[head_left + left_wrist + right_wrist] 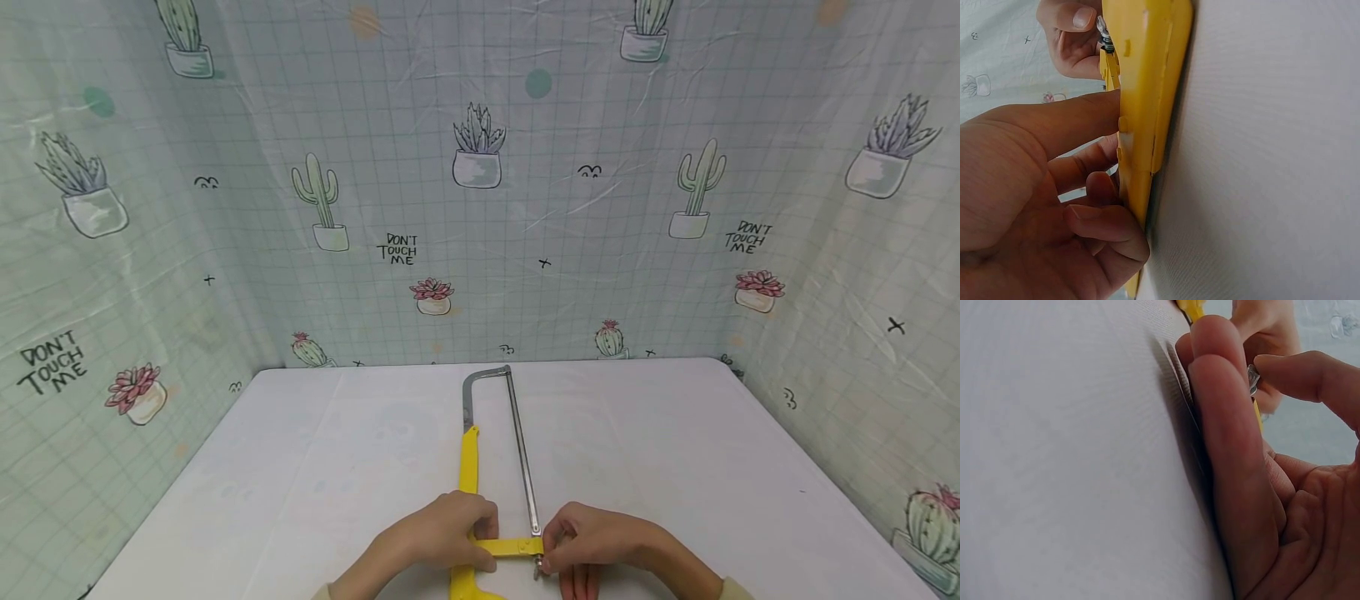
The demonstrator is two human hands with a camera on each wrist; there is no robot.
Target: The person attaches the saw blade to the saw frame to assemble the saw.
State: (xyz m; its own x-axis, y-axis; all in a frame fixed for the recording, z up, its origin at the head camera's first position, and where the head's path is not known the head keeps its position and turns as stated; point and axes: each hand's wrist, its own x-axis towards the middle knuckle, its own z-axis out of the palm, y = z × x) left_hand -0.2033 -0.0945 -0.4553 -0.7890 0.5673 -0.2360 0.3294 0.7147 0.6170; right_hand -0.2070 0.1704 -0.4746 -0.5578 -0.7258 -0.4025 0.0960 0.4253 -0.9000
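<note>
A hacksaw (468, 462) with a yellow handle and grey front frame lies on the table, pointing away from me. Its blade (522, 450) runs along the right side, from the far tip to the short yellow crossbar (510, 547). My left hand (446, 532) grips the yellow frame just ahead of the handle, fingers curled round it. At the crossbar's right end, my right hand (600, 537) pinches a small metal wing nut (1252, 375) with thumb and finger. The other right fingers lie low against the table. The lower handle is cut off by the head view's bottom edge.
The white table (360, 450) extends around the saw on both sides and behind it. A patterned sheet (480, 233) with cactus drawings hangs at the back and along both sides.
</note>
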